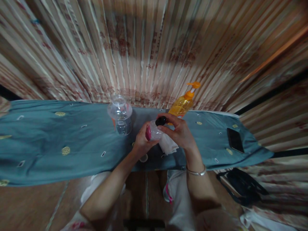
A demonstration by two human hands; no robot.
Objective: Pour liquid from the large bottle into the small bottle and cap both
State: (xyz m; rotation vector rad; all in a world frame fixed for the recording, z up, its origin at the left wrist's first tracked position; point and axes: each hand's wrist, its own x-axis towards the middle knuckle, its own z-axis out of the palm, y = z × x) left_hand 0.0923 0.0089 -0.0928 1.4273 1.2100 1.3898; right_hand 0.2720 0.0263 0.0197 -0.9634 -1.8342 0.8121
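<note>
My left hand [142, 141] is closed around a small clear bottle [156, 132] with a pink patch on its side. At the bottle's top, my right hand [179, 130] pinches a black cap [161, 121] between thumb and fingers; I cannot tell whether the cap is screwed on or loose. A white tissue or cloth [168, 144] lies on the table just below the bottle. Near my left wrist sits a small round disc [143, 158], partly hidden by my arm. Behind my right hand stands an orange pump bottle [181, 105], its lower part covered by my fingers.
The narrow table has a teal patterned cloth [89, 128]. A clear plastic container [121, 117] stands left of my hands. A black phone [235, 140] lies at the right. A pleated curtain [134, 57] hangs behind the table; a dark bag [245, 186] is at lower right.
</note>
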